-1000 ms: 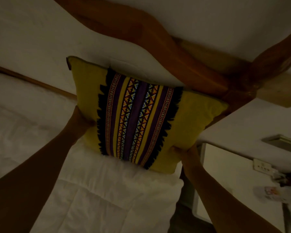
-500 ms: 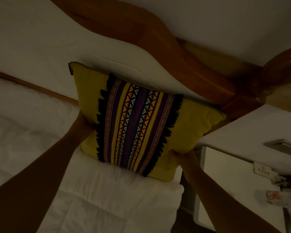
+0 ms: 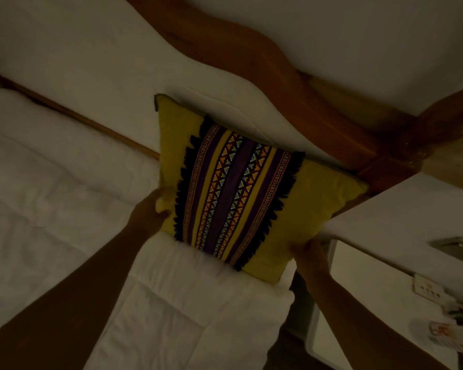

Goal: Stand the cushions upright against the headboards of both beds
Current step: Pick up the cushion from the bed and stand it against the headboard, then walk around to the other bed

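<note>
Two bare forearms are reaching in from the bottom of the view across a white quilted duvet [image 3: 171,316]. The left hand [image 3: 151,209] is gripping the left edge of a yellow cushion [image 3: 313,209], thumb wrapping over the front and the other fingers hiding behind the fabric. The right hand [image 3: 309,256] is clasping the cushion's lower right corner; its fingers are curling around the edge, though dim light is keeping their exact spread unclear.

The cushion, with a purple patterned band fringed in black down its middle, is standing tilted on the pillow end of the bed, its bottom edge sinking into the white bedding and its back leaning toward the padded white headboard [image 3: 118,84]. Whether it is touching the headboard cannot be told. Its right corner is hanging just past the mattress edge, over the dark gap beside a white bedside unit [image 3: 358,303].

To the left, open bedding is stretching well clear. Beyond, a curving wooden frame [image 3: 292,97] is bordering the headboard, with pale wall [image 3: 332,36] above. The room is lying in low light.
</note>
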`<state>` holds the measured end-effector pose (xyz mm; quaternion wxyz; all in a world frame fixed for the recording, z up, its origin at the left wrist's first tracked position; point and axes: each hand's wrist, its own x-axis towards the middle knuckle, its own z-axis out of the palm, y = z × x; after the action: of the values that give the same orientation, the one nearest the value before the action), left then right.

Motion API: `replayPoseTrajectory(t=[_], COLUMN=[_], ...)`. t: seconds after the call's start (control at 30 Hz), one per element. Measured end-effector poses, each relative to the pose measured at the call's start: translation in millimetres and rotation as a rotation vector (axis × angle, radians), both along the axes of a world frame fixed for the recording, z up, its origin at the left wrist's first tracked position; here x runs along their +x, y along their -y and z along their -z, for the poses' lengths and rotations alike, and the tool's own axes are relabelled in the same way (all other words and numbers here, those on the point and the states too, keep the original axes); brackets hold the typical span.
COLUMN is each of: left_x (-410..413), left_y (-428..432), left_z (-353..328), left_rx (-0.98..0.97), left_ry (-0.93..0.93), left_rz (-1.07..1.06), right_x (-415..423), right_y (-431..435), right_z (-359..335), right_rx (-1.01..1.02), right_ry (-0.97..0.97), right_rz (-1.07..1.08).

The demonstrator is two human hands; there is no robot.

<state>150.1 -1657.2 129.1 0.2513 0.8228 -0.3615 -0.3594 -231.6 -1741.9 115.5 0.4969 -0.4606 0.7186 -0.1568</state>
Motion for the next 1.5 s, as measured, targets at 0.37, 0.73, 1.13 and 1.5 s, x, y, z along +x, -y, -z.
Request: replayPoseTrajectory(t=[0.37, 0.73, 1.13, 1.5], left_x=[-80, -201, -427, -591], left_y=[-160, -346, -530, -751], left_z=[-79, -124, -140, -161], left_rx=[0.139, 0.371, 0.467, 0.543], left_ry=[0.114, 0.247, 0.146, 0.040], left_rz=[-0.133, -0.422, -1.029, -1.501], right_x=[61, 106, 53, -7], right_y=[-62, -164, -341, -645], right_z=[-85, -145, -163, -169], right_rx=[0.154, -0.454, -0.545, -0.665], right_ry=[-0.058, -0.031, -0.001, 0.147], right_rz=[-0.754, -1.638, -2.324, -2.803])
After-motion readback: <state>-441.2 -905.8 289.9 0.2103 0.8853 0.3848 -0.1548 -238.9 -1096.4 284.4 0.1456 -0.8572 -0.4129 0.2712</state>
